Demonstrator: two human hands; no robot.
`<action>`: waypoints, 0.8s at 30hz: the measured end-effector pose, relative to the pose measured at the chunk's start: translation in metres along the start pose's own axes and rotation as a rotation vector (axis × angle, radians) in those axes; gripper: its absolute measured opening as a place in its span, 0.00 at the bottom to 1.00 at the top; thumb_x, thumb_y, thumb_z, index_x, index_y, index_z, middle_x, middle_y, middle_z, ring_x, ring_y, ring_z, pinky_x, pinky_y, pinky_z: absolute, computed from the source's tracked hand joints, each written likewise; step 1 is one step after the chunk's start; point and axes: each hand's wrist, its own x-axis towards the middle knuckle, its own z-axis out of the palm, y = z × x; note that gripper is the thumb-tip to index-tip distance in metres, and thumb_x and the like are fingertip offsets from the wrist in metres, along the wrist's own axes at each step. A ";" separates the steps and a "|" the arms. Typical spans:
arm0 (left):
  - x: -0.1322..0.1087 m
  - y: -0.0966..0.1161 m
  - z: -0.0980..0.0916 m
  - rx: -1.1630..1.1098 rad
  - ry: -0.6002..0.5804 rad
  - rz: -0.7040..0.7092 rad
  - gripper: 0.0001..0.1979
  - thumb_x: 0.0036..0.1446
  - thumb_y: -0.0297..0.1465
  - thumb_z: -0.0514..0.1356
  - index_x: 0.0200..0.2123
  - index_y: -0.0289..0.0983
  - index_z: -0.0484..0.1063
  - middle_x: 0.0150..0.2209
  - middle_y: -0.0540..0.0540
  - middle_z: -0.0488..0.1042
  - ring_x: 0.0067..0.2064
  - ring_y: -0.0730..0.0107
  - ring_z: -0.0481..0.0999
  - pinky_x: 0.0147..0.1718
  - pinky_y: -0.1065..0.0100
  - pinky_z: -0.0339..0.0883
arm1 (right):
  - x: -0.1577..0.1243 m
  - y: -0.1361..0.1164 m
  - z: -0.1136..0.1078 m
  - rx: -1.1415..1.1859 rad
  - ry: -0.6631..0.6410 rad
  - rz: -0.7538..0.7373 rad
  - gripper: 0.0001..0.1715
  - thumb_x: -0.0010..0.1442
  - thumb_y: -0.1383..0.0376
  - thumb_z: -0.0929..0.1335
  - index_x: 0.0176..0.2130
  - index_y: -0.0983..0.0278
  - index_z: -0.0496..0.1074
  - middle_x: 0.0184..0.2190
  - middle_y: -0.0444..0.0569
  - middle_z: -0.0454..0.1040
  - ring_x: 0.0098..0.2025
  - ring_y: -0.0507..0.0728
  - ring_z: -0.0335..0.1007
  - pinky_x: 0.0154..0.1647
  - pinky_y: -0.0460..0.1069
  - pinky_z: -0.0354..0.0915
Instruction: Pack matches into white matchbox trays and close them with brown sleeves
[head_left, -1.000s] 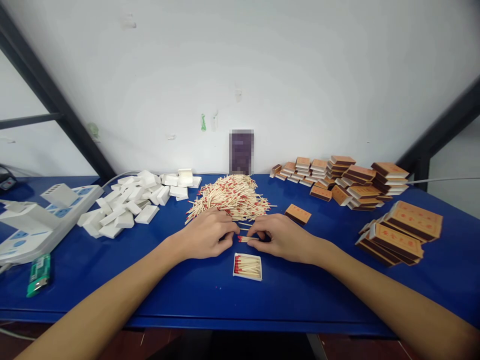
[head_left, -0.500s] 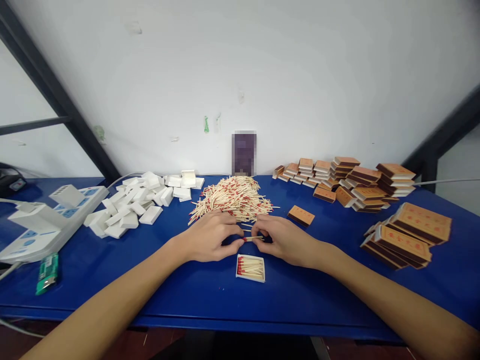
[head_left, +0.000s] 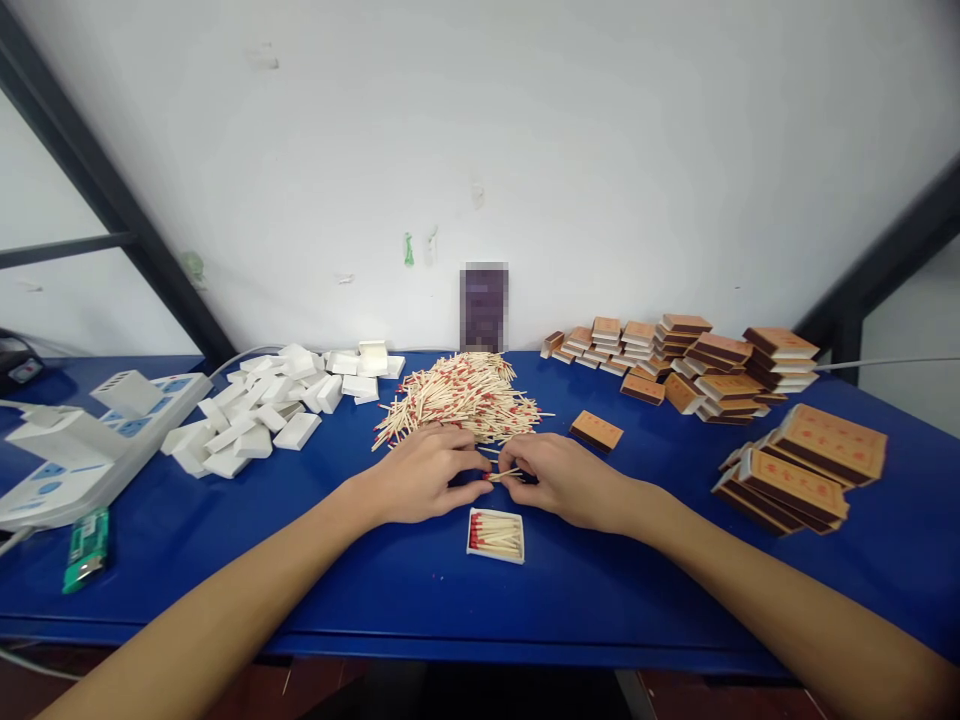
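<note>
Just behind a small white matchbox tray (head_left: 520,548), my two hands face each other over a few red-tipped matches (head_left: 504,475). My right hand (head_left: 559,480) is closed, pinching their plain ends between thumb and fingers. At the red heads, my left hand (head_left: 431,475) has its thumb and forefinger curled around them in a loose pinch. The tray lies flat and holds a layer of matches, heads to the left. Beyond my hands rises a large heap of loose matches (head_left: 465,390), its front partly hidden by my left fingers.
White empty trays (head_left: 247,410) are piled at the left. Orange matchbox sleeves (head_left: 724,385) stand stacked at the right, with more (head_left: 795,480) nearer and a single one (head_left: 597,431) beside the heap. A power strip (head_left: 112,450) and a green lighter (head_left: 87,548) lie far left.
The view has shifted slightly, so everything sits a little further left. The matches between my fingers have tilted a little, and my left thumb and forefinger look slightly further apart.
</note>
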 end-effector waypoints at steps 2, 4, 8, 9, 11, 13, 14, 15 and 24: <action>0.002 0.000 0.001 -0.016 0.009 0.009 0.14 0.66 0.38 0.54 0.40 0.36 0.76 0.35 0.46 0.70 0.39 0.66 0.71 0.40 0.65 0.64 | 0.001 -0.002 0.003 -0.005 0.021 -0.002 0.03 0.60 0.67 0.67 0.37 0.64 0.71 0.30 0.46 0.71 0.31 0.53 0.64 0.32 0.47 0.55; 0.003 0.001 0.002 -0.028 0.015 -0.004 0.12 0.65 0.36 0.55 0.37 0.35 0.75 0.35 0.46 0.70 0.39 0.66 0.71 0.40 0.65 0.64 | 0.002 -0.004 0.004 -0.012 0.042 -0.005 0.03 0.60 0.67 0.66 0.37 0.64 0.71 0.29 0.45 0.70 0.30 0.52 0.63 0.31 0.46 0.54; 0.005 0.001 0.002 -0.030 0.007 -0.062 0.09 0.64 0.32 0.55 0.36 0.35 0.74 0.35 0.46 0.70 0.37 0.66 0.72 0.37 0.66 0.65 | 0.003 -0.007 0.003 -0.058 0.081 -0.058 0.05 0.62 0.66 0.66 0.35 0.64 0.73 0.27 0.45 0.70 0.29 0.52 0.63 0.32 0.47 0.53; 0.005 0.001 0.002 -0.023 0.005 -0.068 0.09 0.64 0.32 0.55 0.36 0.35 0.73 0.35 0.46 0.70 0.37 0.66 0.72 0.36 0.66 0.64 | 0.002 -0.008 0.002 -0.073 0.088 -0.076 0.06 0.62 0.66 0.66 0.35 0.64 0.74 0.26 0.44 0.69 0.29 0.52 0.63 0.33 0.48 0.53; 0.004 0.001 0.002 0.000 0.002 -0.066 0.09 0.65 0.31 0.54 0.35 0.35 0.72 0.35 0.46 0.70 0.37 0.66 0.71 0.36 0.66 0.64 | 0.002 -0.008 0.001 -0.088 0.097 -0.104 0.08 0.63 0.65 0.66 0.34 0.64 0.75 0.23 0.42 0.68 0.27 0.51 0.62 0.36 0.49 0.53; 0.004 0.001 0.002 0.029 0.004 -0.056 0.08 0.65 0.30 0.53 0.35 0.35 0.71 0.35 0.46 0.70 0.37 0.66 0.71 0.37 0.65 0.64 | 0.002 -0.008 0.001 -0.079 0.099 -0.123 0.08 0.63 0.66 0.66 0.34 0.64 0.75 0.21 0.41 0.66 0.25 0.50 0.60 0.38 0.50 0.53; 0.003 0.001 0.003 0.042 0.004 -0.053 0.08 0.65 0.30 0.53 0.35 0.35 0.70 0.36 0.46 0.71 0.38 0.66 0.71 0.38 0.65 0.64 | 0.002 -0.008 0.001 -0.070 0.099 -0.130 0.08 0.63 0.67 0.66 0.34 0.64 0.75 0.21 0.40 0.66 0.25 0.50 0.60 0.38 0.49 0.54; 0.003 0.001 0.003 0.053 0.001 -0.050 0.08 0.65 0.30 0.53 0.36 0.35 0.70 0.36 0.46 0.71 0.38 0.65 0.71 0.38 0.65 0.64 | 0.002 -0.008 0.002 -0.061 0.099 -0.134 0.08 0.62 0.68 0.66 0.33 0.65 0.75 0.20 0.40 0.65 0.24 0.49 0.59 0.38 0.49 0.54; 0.002 0.004 0.004 0.067 -0.006 -0.046 0.09 0.66 0.31 0.51 0.36 0.35 0.69 0.37 0.45 0.71 0.38 0.65 0.72 0.39 0.64 0.64 | 0.004 -0.013 0.004 0.000 0.050 0.041 0.04 0.57 0.69 0.67 0.30 0.65 0.72 0.21 0.40 0.66 0.22 0.48 0.57 0.26 0.45 0.49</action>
